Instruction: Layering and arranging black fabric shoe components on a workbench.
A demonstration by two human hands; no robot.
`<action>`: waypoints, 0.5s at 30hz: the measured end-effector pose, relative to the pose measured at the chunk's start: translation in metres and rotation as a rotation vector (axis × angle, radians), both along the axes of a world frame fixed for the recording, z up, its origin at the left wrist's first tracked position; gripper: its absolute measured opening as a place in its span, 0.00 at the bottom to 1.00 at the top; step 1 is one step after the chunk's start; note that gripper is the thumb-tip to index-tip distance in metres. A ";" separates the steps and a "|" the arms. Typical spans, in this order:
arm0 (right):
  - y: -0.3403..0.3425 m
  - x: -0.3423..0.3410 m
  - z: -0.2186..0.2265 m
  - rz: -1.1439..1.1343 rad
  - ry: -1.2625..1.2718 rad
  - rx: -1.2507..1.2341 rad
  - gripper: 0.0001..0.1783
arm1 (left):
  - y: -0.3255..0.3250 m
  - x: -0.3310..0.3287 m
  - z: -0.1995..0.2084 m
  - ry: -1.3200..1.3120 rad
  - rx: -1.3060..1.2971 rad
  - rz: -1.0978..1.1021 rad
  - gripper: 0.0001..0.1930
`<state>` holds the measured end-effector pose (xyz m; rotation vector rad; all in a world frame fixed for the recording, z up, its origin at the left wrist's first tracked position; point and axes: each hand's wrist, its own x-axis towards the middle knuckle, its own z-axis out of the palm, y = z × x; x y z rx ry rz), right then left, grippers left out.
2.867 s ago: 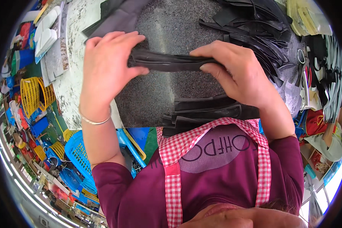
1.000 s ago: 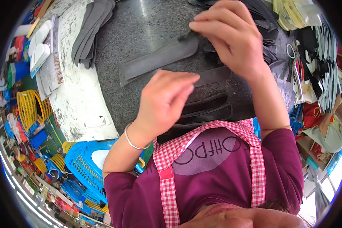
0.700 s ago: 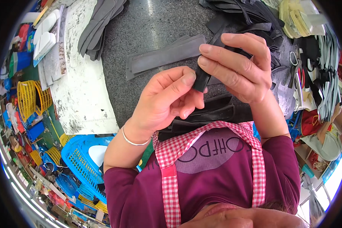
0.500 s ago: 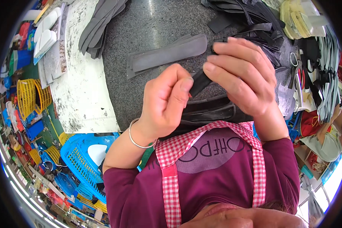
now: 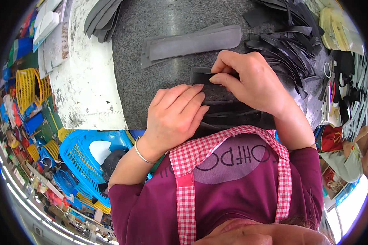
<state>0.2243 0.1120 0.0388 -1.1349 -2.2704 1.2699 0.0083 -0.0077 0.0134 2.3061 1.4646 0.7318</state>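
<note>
A short black strip of leather-like material lies on the dark speckled tabletop in front of me. My right hand pinches its upper edge between thumb and forefinger, and covers its right end. Stretched out flat, the fingers of my left hand rest with their tips at the strip's lower left edge. Between my hands and the apron, more black pieces lie near the table edge. Just beyond my hands is a fanned stack of long grey strips with rounded ends.
A pile of black strips spreads at the right, near yellowish bundles. Grey pieces are stacked at the far left beside a stained white sheet. A blue basket stands below the table's left side. Pale strips hang at the far right.
The black strip, held up between both hands before, now lies on the table. My left hand has opened from a pinch and flattened; my right hand has closed on the strip's edge.
</note>
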 end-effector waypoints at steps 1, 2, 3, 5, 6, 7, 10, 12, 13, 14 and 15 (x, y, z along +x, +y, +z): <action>0.001 -0.002 -0.004 0.015 -0.023 -0.020 0.08 | 0.000 0.001 0.000 0.023 0.002 0.000 0.16; 0.001 -0.004 -0.008 0.020 -0.024 -0.023 0.08 | -0.001 0.000 0.001 0.046 0.004 -0.002 0.16; 0.000 -0.006 -0.013 0.023 -0.029 -0.007 0.08 | -0.001 0.000 0.001 0.044 0.002 0.002 0.16; 0.000 -0.008 -0.016 0.027 -0.035 0.007 0.09 | -0.002 -0.001 0.001 0.075 -0.009 -0.005 0.15; -0.001 -0.009 -0.016 0.026 -0.043 0.028 0.09 | -0.002 -0.001 0.002 0.074 -0.010 -0.005 0.15; -0.001 -0.010 -0.016 0.023 -0.051 0.050 0.08 | -0.001 -0.001 0.004 0.090 -0.012 -0.006 0.14; -0.002 -0.012 -0.020 0.018 -0.063 0.089 0.08 | 0.005 -0.003 0.006 0.098 0.005 -0.035 0.14; -0.003 -0.012 -0.021 0.020 -0.086 0.125 0.09 | 0.009 -0.003 0.006 0.089 0.024 -0.064 0.14; -0.004 -0.011 -0.020 0.027 -0.107 0.160 0.09 | 0.010 -0.002 0.005 0.056 -0.036 -0.076 0.17; -0.004 -0.011 -0.018 0.018 -0.109 0.160 0.09 | 0.012 -0.002 0.005 0.022 -0.096 -0.089 0.19; -0.004 -0.011 -0.013 0.012 -0.204 0.187 0.10 | 0.013 -0.002 0.005 0.015 -0.095 -0.103 0.19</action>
